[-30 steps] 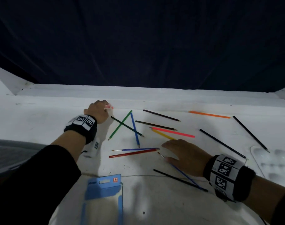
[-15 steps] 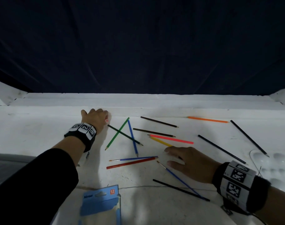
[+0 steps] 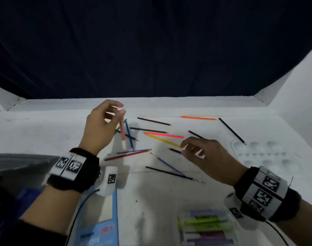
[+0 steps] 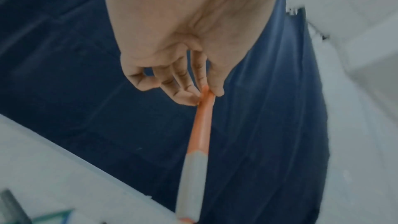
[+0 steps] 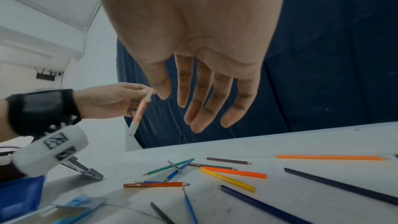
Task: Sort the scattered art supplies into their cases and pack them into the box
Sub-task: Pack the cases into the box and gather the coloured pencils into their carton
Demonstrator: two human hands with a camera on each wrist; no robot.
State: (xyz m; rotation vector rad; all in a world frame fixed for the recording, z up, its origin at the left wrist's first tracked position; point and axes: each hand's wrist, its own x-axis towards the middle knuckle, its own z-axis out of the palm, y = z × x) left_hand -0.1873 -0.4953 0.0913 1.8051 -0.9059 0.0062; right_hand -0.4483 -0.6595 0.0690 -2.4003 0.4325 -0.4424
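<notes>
Art supplies remain strewn over the worktop (image 3: 169,201), but one is now up: a second ago the left hand (image 3: 98,126) lay flat at 11 o'clock, and it has since lifted a pink marker (image 3: 122,130), pinched at its top between thumb and fingertips, hanging nearly upright over the crossed pencils (image 3: 128,134). That reads as the first item on its way to a case. The right hand (image 3: 205,155), raised off the surface at 3 o'clock, hovers with fingers loosely spread, holding nothing, above the yellow pencil (image 3: 162,140).
</notes>
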